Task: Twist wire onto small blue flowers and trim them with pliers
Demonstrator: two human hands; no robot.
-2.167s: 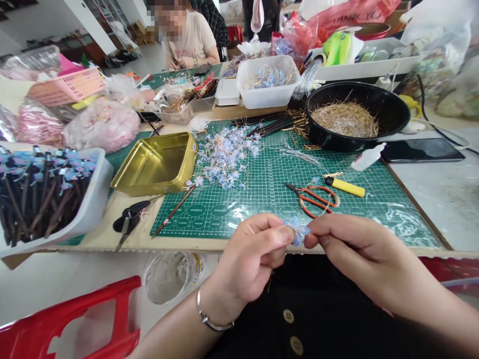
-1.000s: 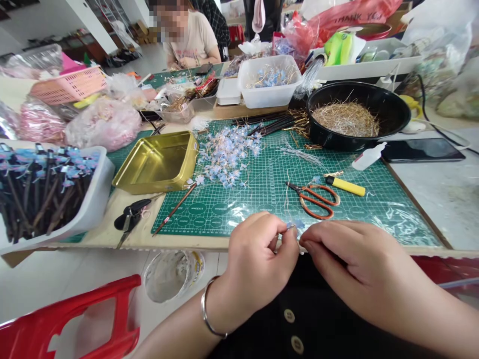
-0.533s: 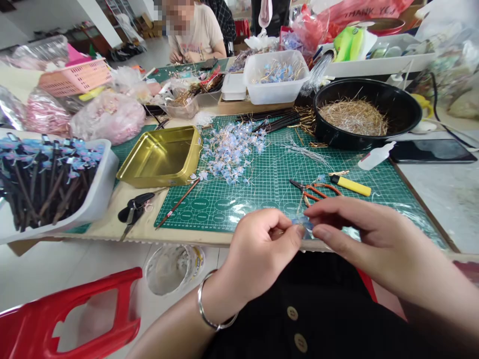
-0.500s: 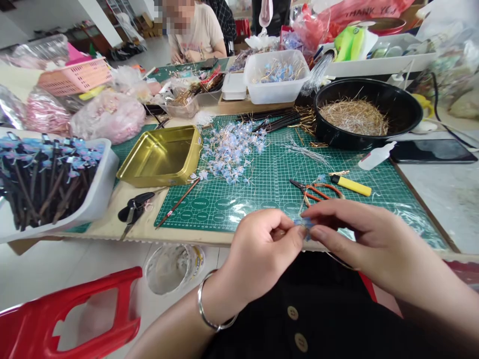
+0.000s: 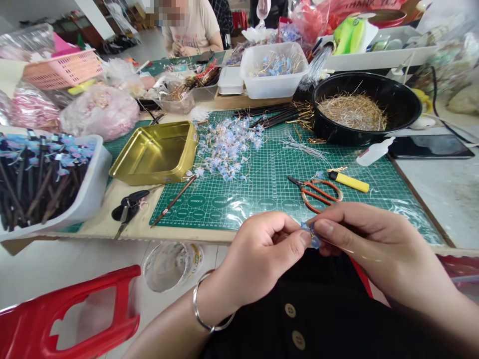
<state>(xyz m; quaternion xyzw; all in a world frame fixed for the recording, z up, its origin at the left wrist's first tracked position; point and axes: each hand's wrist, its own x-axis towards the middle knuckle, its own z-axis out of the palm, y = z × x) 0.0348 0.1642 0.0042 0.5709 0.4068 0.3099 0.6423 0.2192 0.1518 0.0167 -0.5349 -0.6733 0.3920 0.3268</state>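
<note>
Just over the table's front edge, my left hand (image 5: 271, 249) pinches a small blue flower (image 5: 315, 242) between thumb and fingers. My right hand (image 5: 355, 234) is closed at the flower's other side, holding a thin wire (image 5: 350, 249) that runs back across its fingers. Beyond my hands, orange-handled pliers (image 5: 318, 192) lie on the green cutting mat (image 5: 224, 212). A yellow-handled tool (image 5: 350, 182) rests to their right. Farther back is a pile of blue flowers on wires (image 5: 228, 147), beside a gold tin (image 5: 149, 172).
A white tub (image 5: 90, 184) of dark stems stands at left, near black scissors (image 5: 129, 212). A black bowl (image 5: 325, 132) holds gold wire pieces. A phone (image 5: 430, 147) and small white bottle (image 5: 374, 152) lie at right. Across the table sits a person (image 5: 198, 25). A red stool (image 5: 123, 299) is below left.
My right hand has turned slightly, its thumb now showing on top, and the wire across its fingers is visible. The flower remains between my hands. The whole view has shifted a little.
</note>
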